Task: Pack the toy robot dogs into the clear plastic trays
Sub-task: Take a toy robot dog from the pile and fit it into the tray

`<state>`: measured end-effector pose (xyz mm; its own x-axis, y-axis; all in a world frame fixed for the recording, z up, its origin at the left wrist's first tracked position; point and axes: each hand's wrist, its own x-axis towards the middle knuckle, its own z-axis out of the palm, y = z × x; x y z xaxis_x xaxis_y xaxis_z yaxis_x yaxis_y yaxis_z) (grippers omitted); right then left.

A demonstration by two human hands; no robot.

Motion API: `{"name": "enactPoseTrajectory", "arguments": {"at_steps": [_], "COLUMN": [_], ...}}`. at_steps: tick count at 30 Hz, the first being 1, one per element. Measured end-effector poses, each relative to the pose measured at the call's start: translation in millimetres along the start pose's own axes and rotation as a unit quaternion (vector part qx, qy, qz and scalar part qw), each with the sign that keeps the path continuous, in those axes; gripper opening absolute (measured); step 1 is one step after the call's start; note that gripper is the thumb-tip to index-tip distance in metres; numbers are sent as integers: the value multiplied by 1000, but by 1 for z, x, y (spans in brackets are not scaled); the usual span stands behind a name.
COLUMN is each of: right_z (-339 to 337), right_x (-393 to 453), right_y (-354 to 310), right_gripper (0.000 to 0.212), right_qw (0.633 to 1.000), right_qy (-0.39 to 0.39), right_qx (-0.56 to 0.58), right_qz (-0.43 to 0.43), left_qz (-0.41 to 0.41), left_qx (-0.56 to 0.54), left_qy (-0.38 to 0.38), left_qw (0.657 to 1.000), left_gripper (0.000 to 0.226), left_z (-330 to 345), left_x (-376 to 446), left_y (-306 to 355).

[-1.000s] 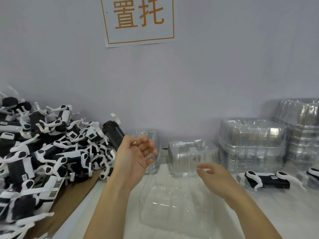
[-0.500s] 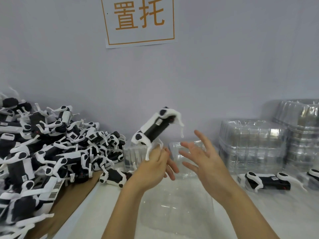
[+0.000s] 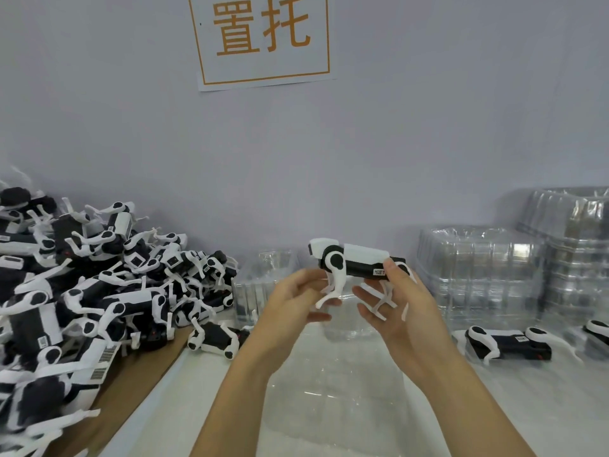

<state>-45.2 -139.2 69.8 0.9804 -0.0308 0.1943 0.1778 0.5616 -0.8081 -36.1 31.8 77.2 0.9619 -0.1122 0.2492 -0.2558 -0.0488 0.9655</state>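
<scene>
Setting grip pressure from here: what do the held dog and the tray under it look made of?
Toy dog: looks like hard moulded plastic, matte black and white, thin rigid legs. Tray: thin clear plastic, glossy, table showing through it.

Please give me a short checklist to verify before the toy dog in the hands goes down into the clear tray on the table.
1. Right hand holds the toy dog at its rear: ok.
2. Left hand supports the front leg: cannot tell, blurred.
3. Open clear tray lies below the hands: ok.
4. Tray cavity is free of other dogs: ok, as far as the clear plastic shows.
5. Dog's legs folded flat for the tray: not ok, they hang down.
</scene>
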Motion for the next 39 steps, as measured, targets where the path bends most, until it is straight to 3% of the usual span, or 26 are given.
{"name": "enactPoseTrajectory", "arguments": {"at_steps": [2, 4, 8, 11, 15, 21, 29, 32, 34, 37, 39], "right_z": [-2, -2, 4, 9, 13, 13, 8, 6, 5, 4, 3], "right_x": [0, 0, -1, -2, -1, -2, -1, 0, -1, 2, 3], "right_y": [0, 1, 7, 10, 13, 18, 18, 18, 18, 18, 18], "right_gripper": [48, 47, 57, 55, 59, 62, 37, 57, 63, 47, 36], "right_qw": [1000, 1000, 997, 994, 992, 977, 941, 906, 862, 800, 792], "right_qy": [-5, -18, -41, -43, -17, 11, -5, -13, -36, -17, 3], "right_qx": [9, -6, -69, -101, -127, -210, -324, -396, -469, -547, -551], "right_qz": [9, 17, 18, 3, -14, -47, -95, -147, -187, -244, -261], "left_qz": [-30, -42, -26, -14, 12, 4, 33, 56, 64, 62, 51], "left_qx": [-154, -235, -175, -225, -240, -202, -146, -82, -70, -35, -9], "left_qy": [9, -3, 7, 41, 19, 76, 83, 88, 83, 70, 46], "left_qw": [988, 971, 984, 973, 971, 976, 985, 991, 992, 995, 998], "left_gripper": [42, 52, 58, 55, 63, 66, 54, 46, 48, 51, 56], "left_z": [-3, -7, -7, -10, -15, -7, -14, -10, -5, 1, -1], "left_x": [0, -1, 2, 2, -1, -1, -2, -1, 0, 0, -1], "left_y": [0, 0, -2, -2, -3, -4, -2, 0, 3, 7, 7]}}
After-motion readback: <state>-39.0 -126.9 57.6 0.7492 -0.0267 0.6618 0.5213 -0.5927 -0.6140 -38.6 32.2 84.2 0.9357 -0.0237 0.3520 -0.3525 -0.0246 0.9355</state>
